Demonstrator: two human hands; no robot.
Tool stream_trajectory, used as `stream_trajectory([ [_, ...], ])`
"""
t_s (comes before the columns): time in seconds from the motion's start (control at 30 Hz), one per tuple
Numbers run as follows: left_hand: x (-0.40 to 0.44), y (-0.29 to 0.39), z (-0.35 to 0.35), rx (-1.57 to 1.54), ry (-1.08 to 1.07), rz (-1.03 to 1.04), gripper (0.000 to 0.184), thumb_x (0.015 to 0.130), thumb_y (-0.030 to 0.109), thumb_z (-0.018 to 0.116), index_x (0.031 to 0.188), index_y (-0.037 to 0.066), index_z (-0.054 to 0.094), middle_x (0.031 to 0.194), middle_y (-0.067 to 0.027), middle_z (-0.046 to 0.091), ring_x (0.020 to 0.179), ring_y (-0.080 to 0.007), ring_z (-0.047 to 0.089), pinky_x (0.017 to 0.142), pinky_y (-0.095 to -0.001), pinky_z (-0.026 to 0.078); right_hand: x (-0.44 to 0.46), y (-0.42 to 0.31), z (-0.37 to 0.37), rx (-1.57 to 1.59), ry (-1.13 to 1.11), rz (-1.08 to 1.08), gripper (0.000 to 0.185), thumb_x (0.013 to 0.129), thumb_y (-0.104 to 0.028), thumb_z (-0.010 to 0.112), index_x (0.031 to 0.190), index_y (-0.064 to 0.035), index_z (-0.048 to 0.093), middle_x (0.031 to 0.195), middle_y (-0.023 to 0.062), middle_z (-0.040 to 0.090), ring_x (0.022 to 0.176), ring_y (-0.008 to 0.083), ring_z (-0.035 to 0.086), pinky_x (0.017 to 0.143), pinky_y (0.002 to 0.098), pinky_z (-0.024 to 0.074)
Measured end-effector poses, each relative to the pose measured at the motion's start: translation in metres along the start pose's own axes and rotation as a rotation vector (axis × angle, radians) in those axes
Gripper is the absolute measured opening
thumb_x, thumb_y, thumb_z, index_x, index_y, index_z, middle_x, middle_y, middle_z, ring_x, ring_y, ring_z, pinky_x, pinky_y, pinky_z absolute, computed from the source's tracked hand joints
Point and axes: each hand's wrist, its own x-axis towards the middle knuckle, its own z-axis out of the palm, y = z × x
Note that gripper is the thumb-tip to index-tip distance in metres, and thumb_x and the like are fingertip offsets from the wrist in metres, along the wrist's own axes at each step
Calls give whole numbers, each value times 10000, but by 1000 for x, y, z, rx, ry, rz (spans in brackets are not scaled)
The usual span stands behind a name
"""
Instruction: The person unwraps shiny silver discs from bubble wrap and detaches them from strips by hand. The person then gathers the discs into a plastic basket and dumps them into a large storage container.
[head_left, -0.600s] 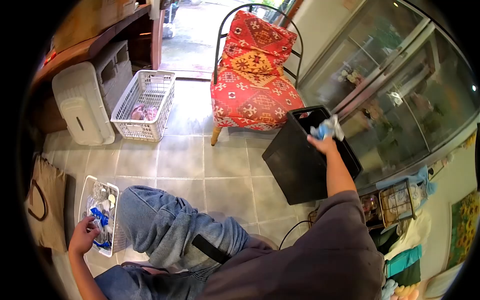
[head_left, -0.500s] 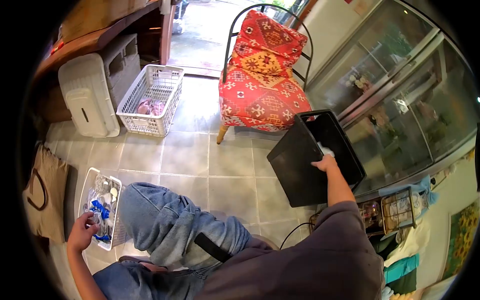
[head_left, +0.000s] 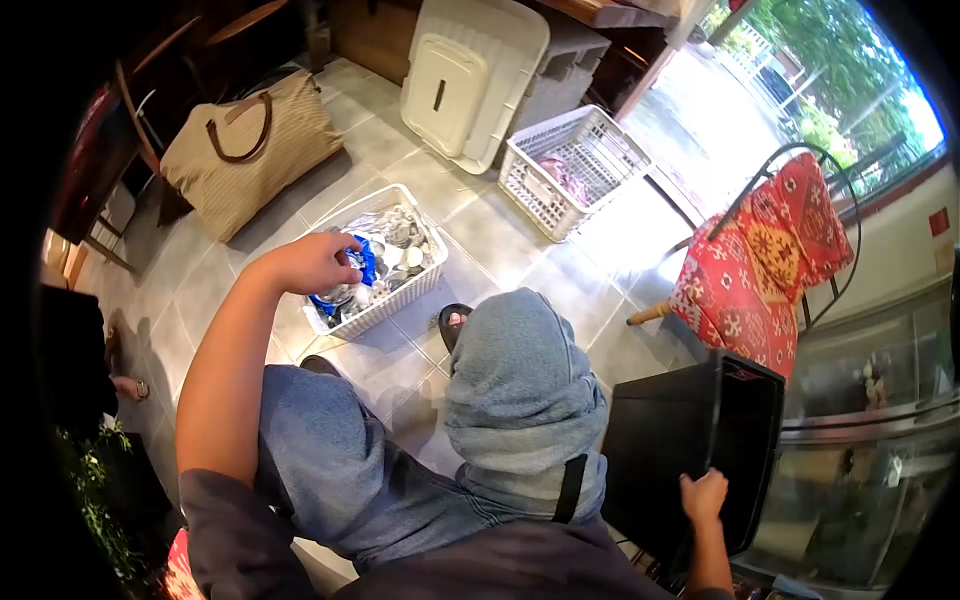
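Note:
My left hand point(head_left: 325, 262) is over the near side of a white basket point(head_left: 397, 307), palm down, with its fingers loosely bent and slightly apart. Right beside its fingertips lies a blue wrapper point(head_left: 364, 262) among clear plastic pieces and cups; whether they touch is unclear. At the near edge of a tall black bin point(head_left: 655, 455), my right hand point(head_left: 703, 495) is closed on the rim. Its fingertips are partly hidden, and no crumpled plastic shows in it.
A second white basket point(head_left: 535, 192) holds something pink, beside a leaning white lid point(head_left: 465, 85). A striped bag point(head_left: 250, 150) stands at upper left. Behind the bin are a red patterned chair point(head_left: 750, 260) and a glass cabinet point(head_left: 870, 460). Another person's foot point(head_left: 130, 387) shows at far left.
The view has swung left, toward the basket of plastic. My right hand, earlier holding crumpled plastic over and then in the bin, is now at its rim. The plastic is out of sight.

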Motion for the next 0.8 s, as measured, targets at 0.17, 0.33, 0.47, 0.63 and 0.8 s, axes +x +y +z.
stream_trajectory([
  [0.17, -19, -23, -6, -68, 23, -12, 547, 924, 238, 746, 1399, 14, 589, 1096, -107, 718, 971, -212, 670, 850, -350, 540, -68, -74, -6, 24, -157, -324, 393, 741, -276, 855, 820, 60, 668, 775, 282, 690, 814, 484, 686, 739, 535, 551],
  [0.33, -37, -35, -8, -77, 9, 18, 550, 931, 253, 754, 1404, 28, 587, 1099, -108, 711, 972, -203, 660, 851, -347, 534, -63, -116, 5, 123, -114, -663, 286, 737, -227, 824, 775, -8, 644, 736, 212, 668, 734, 444, 670, 651, 518, 525],
  [0.47, -57, -37, -5, -108, 23, 13, 585, 931, 300, 752, 1409, 13, 574, 1112, -118, 709, 1020, -237, 666, 894, -356, 532, -36, -174, -4, 147, -119, -834, 284, 732, -215, 815, 732, -17, 611, 708, 209, 644, 704, 450, 655, 629, 513, 519],
  [0.63, -76, -54, -2, -147, 54, -1, 584, 940, 305, 748, 1414, 13, 571, 1122, -121, 708, 1030, -244, 666, 902, -360, 531, 8, -283, -11, 167, -30, -915, 261, 779, -236, 788, 761, -19, 644, 731, 226, 681, 729, 454, 682, 685, 527, 554],
  [0.8, -90, -62, -9, -132, 87, -57, 574, 940, 309, 744, 1406, 17, 580, 1149, -122, 710, 1041, -255, 665, 912, -368, 528, 62, -362, -13, 132, 21, -1014, 258, 795, -254, 780, 815, -15, 685, 709, 210, 682, 737, 433, 693, 701, 523, 559],
])
